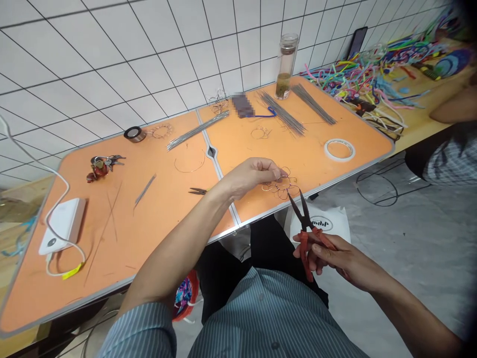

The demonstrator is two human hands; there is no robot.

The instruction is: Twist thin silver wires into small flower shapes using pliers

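Note:
Between the thumb and fingers of my left hand (pixel 261 171) is a piece of thin wire bent into several petal-like loops, a wire flower (pixel 285 188), over the table's front edge. My right hand (pixel 330 256) grips long-nose pliers (pixel 306 226) by their red handles. The jaws are spread apart and point at the flower's lower loops; whether they touch the wire I cannot tell. A smaller pair of pliers (pixel 198 191) lies partly hidden behind my left forearm.
On the orange folding table (pixel 149 214) lie wire bundles (pixel 197 130), a tape roll (pixel 339 149), black tape (pixel 134 134), keys (pixel 108 161) and a white power bank (pixel 63 226). A glass bottle (pixel 286 67) stands near the wall. Another person's arm (pixel 454 102) rests by colourful pipe cleaners (pixel 376 74).

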